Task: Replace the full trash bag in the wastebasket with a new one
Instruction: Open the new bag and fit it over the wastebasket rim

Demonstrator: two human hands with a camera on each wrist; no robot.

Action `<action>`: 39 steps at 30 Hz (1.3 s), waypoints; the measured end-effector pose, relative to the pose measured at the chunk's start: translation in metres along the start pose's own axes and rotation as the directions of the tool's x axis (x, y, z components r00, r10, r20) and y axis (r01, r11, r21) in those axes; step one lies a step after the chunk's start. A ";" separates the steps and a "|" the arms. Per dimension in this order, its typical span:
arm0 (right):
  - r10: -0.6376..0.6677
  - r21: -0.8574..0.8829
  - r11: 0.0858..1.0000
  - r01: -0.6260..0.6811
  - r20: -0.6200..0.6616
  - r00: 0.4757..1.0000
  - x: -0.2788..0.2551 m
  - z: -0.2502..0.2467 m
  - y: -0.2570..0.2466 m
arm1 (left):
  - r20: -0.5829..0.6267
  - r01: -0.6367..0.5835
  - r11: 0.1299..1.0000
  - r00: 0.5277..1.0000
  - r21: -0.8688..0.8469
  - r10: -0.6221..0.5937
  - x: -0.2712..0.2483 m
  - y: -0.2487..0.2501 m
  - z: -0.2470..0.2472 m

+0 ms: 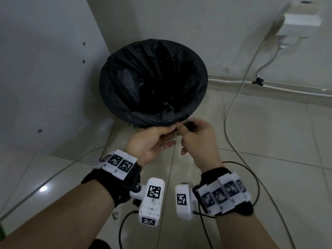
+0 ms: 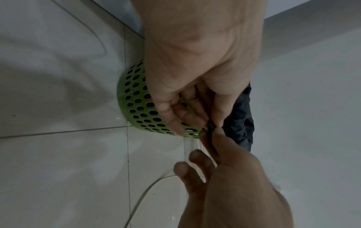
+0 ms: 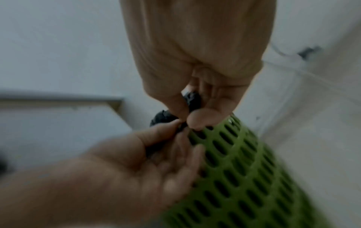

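Note:
A black trash bag [image 1: 152, 78] lines the round wastebasket in the corner, its edge folded over the rim. The wrist views show the basket as green perforated plastic [image 2: 136, 100] [image 3: 234, 162]. Both hands meet at the near rim. My left hand [image 1: 170, 131] [image 2: 212, 125] pinches a twisted bit of the bag's edge between thumb and fingers. My right hand [image 1: 181, 127] [image 3: 185, 121] pinches the same black twist [image 3: 192, 98] from the other side, its other fingers hanging loose. The basket's inside is dark, and its contents cannot be made out.
The basket stands on pale floor tiles [image 1: 269, 141] between a white panel [image 1: 45, 69] on the left and the back wall. A white cable [image 1: 233, 97] runs from a wall fitting [image 1: 296, 20] down across the floor on the right. A black wire [image 1: 251, 177] loops off my right wrist.

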State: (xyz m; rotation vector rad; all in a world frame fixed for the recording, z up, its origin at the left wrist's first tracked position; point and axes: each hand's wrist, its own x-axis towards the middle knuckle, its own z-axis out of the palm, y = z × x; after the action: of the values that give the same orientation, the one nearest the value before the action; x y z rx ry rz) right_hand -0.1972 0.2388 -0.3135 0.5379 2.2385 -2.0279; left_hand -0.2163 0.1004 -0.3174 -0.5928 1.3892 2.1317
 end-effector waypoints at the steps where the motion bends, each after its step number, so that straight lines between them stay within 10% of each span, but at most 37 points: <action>1: -0.255 -0.195 0.950 0.245 -0.029 0.966 -0.003 0.000 0.004 | -0.034 -0.013 0.999 0.999 -0.030 0.012 0.001 0.001 0.001; 4: -0.605 -0.457 0.666 0.589 0.130 0.785 -0.007 0.000 0.018 | -0.104 -0.033 0.995 0.994 -0.096 0.023 0.003 0.003 0.001; 12: -0.627 -0.442 0.648 0.620 0.151 0.764 0.008 -0.001 0.017 | -0.085 -0.019 1.000 0.996 0.014 0.020 -0.003 0.000 -0.004; 15: -0.332 -0.231 0.910 0.345 0.095 0.938 0.005 -0.001 0.007 | -0.058 -0.040 0.998 0.997 0.047 0.043 -0.006 0.000 -0.008; 18: -0.004 0.098 0.995 -0.010 0.146 0.989 0.001 -0.002 -0.006 | 0.057 -0.004 0.998 0.998 0.059 0.001 -0.010 0.000 -0.009; 23: 0.379 0.414 0.729 -0.544 0.418 0.826 0.012 -0.007 -0.009 | 0.133 0.021 0.999 0.991 0.035 -0.026 -0.012 -0.001 -0.004; 28: 0.508 0.342 0.692 -0.636 0.395 0.765 0.018 -0.007 -0.013 | 0.079 0.027 1.000 0.997 -0.016 -0.026 -0.009 -0.008 0.001; 31: 0.455 0.332 0.792 -0.513 0.239 0.858 0.015 -0.006 -0.010 | -0.034 -0.024 0.998 0.999 -0.056 0.022 -0.005 -0.009 0.006; 34: 0.056 0.118 0.992 -0.052 -0.034 0.998 0.003 -0.002 0.000 | -0.095 -0.054 0.997 0.994 -0.060 0.048 -0.002 -0.007 0.010; 37: -0.503 -0.308 0.825 0.474 -0.017 0.864 -0.004 0.000 0.012 | -0.110 -0.076 0.995 0.992 -0.061 0.069 -0.001 -0.006 0.013; 39: -0.599 -0.392 0.713 0.580 0.088 0.796 -0.002 -0.001 0.020 | -0.121 -0.060 0.997 0.991 -0.046 0.054 -0.002 -0.005 0.012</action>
State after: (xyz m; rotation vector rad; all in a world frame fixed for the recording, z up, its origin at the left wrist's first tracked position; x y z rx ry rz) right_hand -0.1889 0.2401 -0.3314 -0.2195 3.0329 -1.6457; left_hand -0.2121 0.1125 -0.3154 -0.7195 1.4359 2.2133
